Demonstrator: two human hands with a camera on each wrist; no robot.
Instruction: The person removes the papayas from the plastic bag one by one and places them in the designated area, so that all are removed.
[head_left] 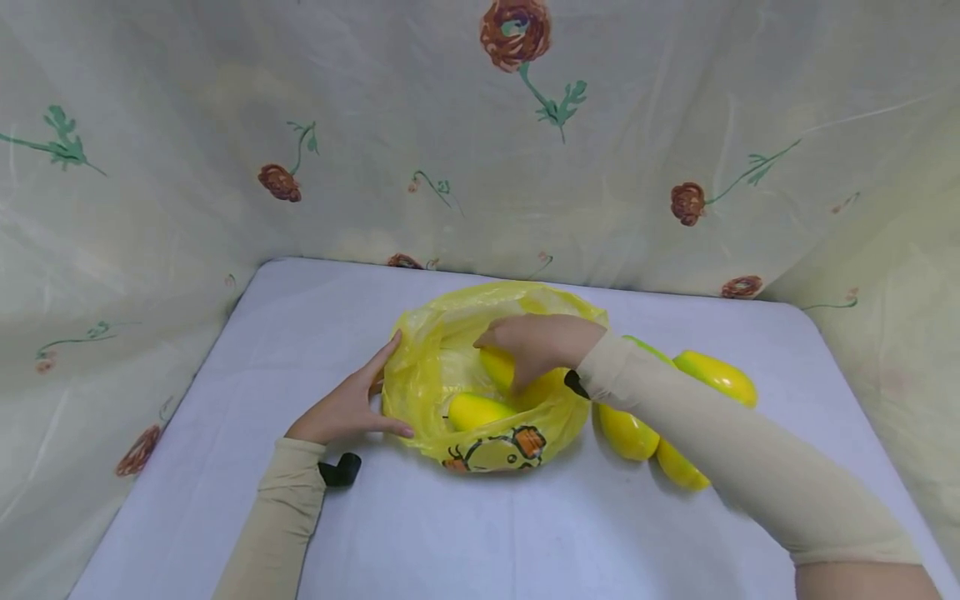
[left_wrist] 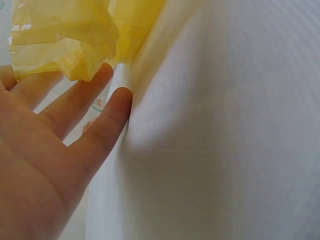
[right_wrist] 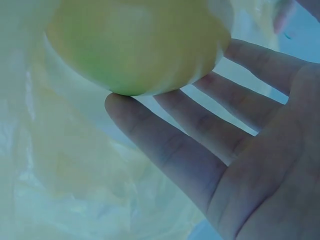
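Note:
A thin yellow plastic bag [head_left: 416,375] with a printed cartoon face lies wide-mouthed in the middle of the table. Inside it shows one yellow mango [head_left: 480,411] near the front. My left hand [head_left: 352,404] is at the bag's left side, thumb and fingers spread, with fingertips against the plastic [left_wrist: 65,42]. My right hand [head_left: 543,340] reaches into the bag from the right. Its fairly straight fingers touch a yellow-green mango [right_wrist: 140,45] at their tips in the right wrist view; the palm stands away from the fruit.
Right of the bag, several more mangoes [head_left: 716,379] lie on the white-covered table [head_left: 420,542], partly hidden under the right forearm [head_left: 735,450]. A flowered curtain [head_left: 420,108] surrounds the table's back and sides. Small black devices [head_left: 341,471] sit at the wrists.

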